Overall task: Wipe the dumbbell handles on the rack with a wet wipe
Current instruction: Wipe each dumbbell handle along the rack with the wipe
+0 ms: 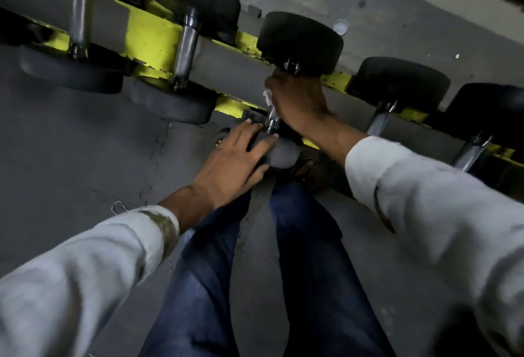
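Nearest the viewer, blue denim trouser legs and two white fabric sleeves lead to both grips. The left grip lies with straight fingers on the round dark rubber near head of one dumbbell and holds nothing, seemingly to steady it. Just beyond this grip, a short stretch of the chrome steel handle shows bare. Above that stretch the right grip is wrapped around the handle, and a crumpled white wet wipe pokes out on its left. The round black rubber far head sits directly beyond the right grip, on the yellow-and-grey painted steel rack.

Progress, as a judgement: the wipe is at work on this handle, high up near the far head, and the bare lower stretch likely needs a pass. Two chrome handles stand left of the grips and two more to their right. No sheen or residue tells which are done, so the share of the task completed cannot be read. Grey floor lies beneath the rack.
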The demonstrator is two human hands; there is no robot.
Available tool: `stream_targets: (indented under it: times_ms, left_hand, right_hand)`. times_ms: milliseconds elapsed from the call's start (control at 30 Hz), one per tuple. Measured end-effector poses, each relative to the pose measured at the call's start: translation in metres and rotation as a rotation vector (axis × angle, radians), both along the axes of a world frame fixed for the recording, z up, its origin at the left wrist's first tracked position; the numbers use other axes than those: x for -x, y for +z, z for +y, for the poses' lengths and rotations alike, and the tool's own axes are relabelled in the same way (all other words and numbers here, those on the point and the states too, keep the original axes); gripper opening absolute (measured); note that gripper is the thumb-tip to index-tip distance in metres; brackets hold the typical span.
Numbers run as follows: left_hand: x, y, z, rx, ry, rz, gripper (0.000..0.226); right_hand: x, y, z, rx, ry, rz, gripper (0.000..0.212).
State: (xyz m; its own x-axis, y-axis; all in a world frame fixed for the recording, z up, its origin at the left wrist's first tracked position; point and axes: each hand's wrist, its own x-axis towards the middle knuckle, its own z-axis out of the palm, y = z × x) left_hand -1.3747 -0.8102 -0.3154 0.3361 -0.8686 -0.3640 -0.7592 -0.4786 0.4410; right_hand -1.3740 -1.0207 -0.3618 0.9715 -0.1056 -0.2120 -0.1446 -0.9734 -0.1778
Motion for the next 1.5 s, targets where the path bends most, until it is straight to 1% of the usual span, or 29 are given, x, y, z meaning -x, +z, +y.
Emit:
stream_targets:
  times_ms: [67, 100, 133, 233, 267, 300, 400, 433, 500, 567, 633, 700, 733, 800, 867, 933, 1000, 1067, 1167, 1233, 1300, 1333, 1367, 1433, 1500]
  left_hand:
    - [-0.002, 0.0, -0.005, 0.046, 0.038, -0.017, 0.051]
    - [-0.003, -0.001, -0.008, 0.047, 0.033, -0.027, 0.05]
    - [-0.004, -0.003, -0.009, 0.038, 0.023, -0.032, 0.051]
    - [-0.004, -0.004, -0.006, -0.006, 0.006, -0.011, 0.06]
    - [-0.005, -0.004, -0.005, -0.016, 0.001, -0.006, 0.063]
    - [-0.006, -0.003, -0.004, -0.028, -0.003, 0.003, 0.066]
    - [-0.01, 0.0, -0.004, -0.045, -0.016, 0.053, 0.072]
    - [-0.011, 0.001, -0.003, -0.039, -0.022, 0.065, 0.074]
    - [-0.014, 0.005, 0.001, -0.007, -0.03, 0.065, 0.078]
    - [-0.016, 0.008, 0.008, 0.027, -0.057, 0.032, 0.081]
    - [-0.017, 0.009, 0.016, 0.062, -0.082, -0.003, 0.081]
    - [-0.017, 0.012, 0.024, 0.069, -0.109, -0.012, 0.08]
    - [-0.017, 0.013, 0.026, 0.07, -0.125, -0.012, 0.079]
    - [-0.019, 0.015, 0.029, 0.063, -0.146, -0.008, 0.078]
    - [-0.022, 0.015, 0.028, 0.056, -0.171, -0.006, 0.078]
    - [-0.025, 0.013, 0.026, 0.058, -0.194, -0.012, 0.077]
    - [-0.028, 0.012, 0.024, 0.06, -0.197, 0.0, 0.075]
    - [-0.03, 0.011, 0.023, 0.056, -0.194, 0.004, 0.076]
    - [-0.03, 0.01, 0.023, 0.046, -0.198, 0.01, 0.076]
    - [-0.031, 0.01, 0.024, 0.043, -0.2, 0.012, 0.077]
    - [-0.032, 0.011, 0.024, 0.04, -0.201, 0.014, 0.077]
    - [-0.031, 0.011, 0.024, 0.04, -0.198, 0.015, 0.077]
    - [-0.032, 0.012, 0.023, 0.039, -0.195, 0.019, 0.077]
    - [-0.031, 0.012, 0.021, 0.029, -0.189, 0.028, 0.079]
    - [-0.03, 0.012, 0.02, 0.029, -0.18, 0.021, 0.079]
  right_hand:
    - [-0.006, 0.004, 0.001, -0.061, 0.091, 0.15, 0.013]
    - [-0.008, 0.007, -0.001, -0.069, 0.105, 0.18, 0.012]
    - [-0.011, 0.009, -0.004, -0.058, 0.095, 0.186, 0.012]
    - [-0.013, 0.018, -0.011, -0.013, -0.015, 0.095, 0.016]
    - [-0.009, 0.02, -0.009, -0.042, -0.047, 0.086, 0.017]
    - [-0.003, 0.022, -0.004, -0.08, -0.026, 0.109, 0.018]
    - [0.012, 0.027, 0.015, -0.152, 0.172, 0.349, 0.031]
    - [0.011, 0.03, 0.016, -0.127, 0.215, 0.379, 0.031]
    - [-0.006, 0.034, 0.014, -0.034, 0.221, 0.382, 0.023]
    - [-0.03, 0.033, 0.017, 0.075, 0.204, 0.45, 0.023]
    - [-0.053, 0.034, 0.03, 0.151, 0.269, 0.608, 0.028]
    - [-0.067, 0.036, 0.044, 0.125, 0.344, 0.795, 0.032]
    - [-0.07, 0.036, 0.048, 0.093, 0.358, 0.84, 0.032]
    - [-0.065, 0.038, 0.049, 0.061, 0.365, 0.793, 0.029]
    - [-0.05, 0.042, 0.043, 0.03, 0.372, 0.644, 0.025]
    - [-0.027, 0.039, 0.033, -0.067, 0.312, 0.485, 0.028]
    - [-0.004, 0.034, 0.024, -0.193, 0.228, 0.408, 0.03]
    - [0.015, 0.03, 0.022, -0.288, 0.058, 0.366, 0.021]
    - [0.029, 0.03, 0.03, -0.372, -0.25, 0.281, 0.037]
    - [0.034, 0.03, 0.035, -0.347, -0.407, 0.294, 0.031]
    - [0.039, 0.028, 0.037, -0.296, -0.509, 0.319, 0.024]
    - [0.04, 0.024, 0.035, -0.305, -0.565, 0.328, 0.023]
    - [0.041, 0.019, 0.031, -0.339, -0.639, 0.342, 0.021]
    - [0.036, 0.009, 0.024, -0.432, -0.767, 0.432, 0.018]
    - [0.029, -0.002, 0.018, -0.627, -0.898, 0.476, 0.016]
